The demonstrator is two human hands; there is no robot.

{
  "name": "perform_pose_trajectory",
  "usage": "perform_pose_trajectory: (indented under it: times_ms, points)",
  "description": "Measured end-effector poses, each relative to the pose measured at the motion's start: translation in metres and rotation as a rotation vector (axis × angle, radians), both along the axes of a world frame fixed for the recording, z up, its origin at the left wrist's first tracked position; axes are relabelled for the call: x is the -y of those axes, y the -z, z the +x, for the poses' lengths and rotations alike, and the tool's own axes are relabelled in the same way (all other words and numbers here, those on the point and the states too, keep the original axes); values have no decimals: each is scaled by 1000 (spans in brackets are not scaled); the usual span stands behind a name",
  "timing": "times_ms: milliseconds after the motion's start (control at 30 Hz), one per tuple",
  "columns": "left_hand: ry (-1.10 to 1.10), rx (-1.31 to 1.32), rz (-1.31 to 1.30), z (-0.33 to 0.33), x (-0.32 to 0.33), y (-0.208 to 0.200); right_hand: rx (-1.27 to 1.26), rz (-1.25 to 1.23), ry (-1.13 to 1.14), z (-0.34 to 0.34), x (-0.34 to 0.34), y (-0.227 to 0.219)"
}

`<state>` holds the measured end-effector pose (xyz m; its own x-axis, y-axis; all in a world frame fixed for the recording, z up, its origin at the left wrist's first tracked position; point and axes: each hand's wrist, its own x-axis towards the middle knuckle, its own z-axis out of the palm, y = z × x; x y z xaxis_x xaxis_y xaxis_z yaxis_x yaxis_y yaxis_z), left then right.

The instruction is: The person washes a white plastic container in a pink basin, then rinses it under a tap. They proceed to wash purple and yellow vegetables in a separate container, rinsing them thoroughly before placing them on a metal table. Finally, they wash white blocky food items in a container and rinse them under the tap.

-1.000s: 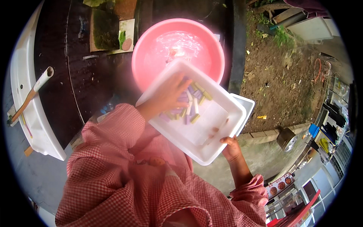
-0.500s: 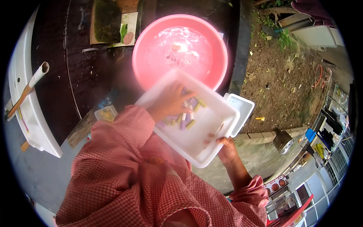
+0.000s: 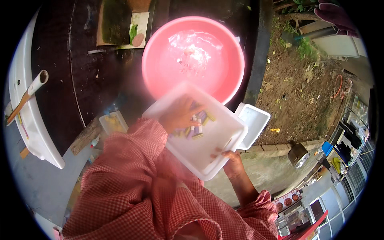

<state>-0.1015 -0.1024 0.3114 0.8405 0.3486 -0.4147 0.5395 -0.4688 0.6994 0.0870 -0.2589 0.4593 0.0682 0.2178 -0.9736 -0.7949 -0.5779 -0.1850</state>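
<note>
My right hand [image 3: 233, 165] grips the near right rim of a white rectangular tray [image 3: 200, 154], which is held at a slant across the view. Inside it lie several short stick-like pieces [image 3: 196, 130] in purple, green and white; their kind I cannot make out. Over this heap rests my left hand [image 3: 178, 114], its fingers stretched and apart, touching the pieces. The palm side of that hand is hidden. Just beyond the tray stands a round pink basin [image 3: 150, 64] with rippling water in it; the tray's far corner overlaps its near rim.
A smaller white container [image 3: 253, 124] sits right of the tray. At the left are a white sink-like trough [image 3: 26, 108] and a small tub of yellow pieces [image 3: 114, 122]. A board [image 3: 140, 22] lies at the back. Bare soil [image 3: 300, 92] extends on the right.
The tray has shifted slightly left and down in view, with my right hand on its rim. My left hand has moved slightly within the tray, staying over the pieces.
</note>
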Motion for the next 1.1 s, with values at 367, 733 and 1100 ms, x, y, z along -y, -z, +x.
perform_pose_trajectory:
  times_ms: [367, 733, 1100]
  points:
    - [42, 55, 231, 40, -84, -71, 248, 211, -10, 2, -39, -58]
    - [52, 81, 329, 9, -36, -62, 94, 302, 73, -6, 25, 16]
    - [-495, 649, 408, -125, -74, -286, 120, 585, 345, -48, -20, -7]
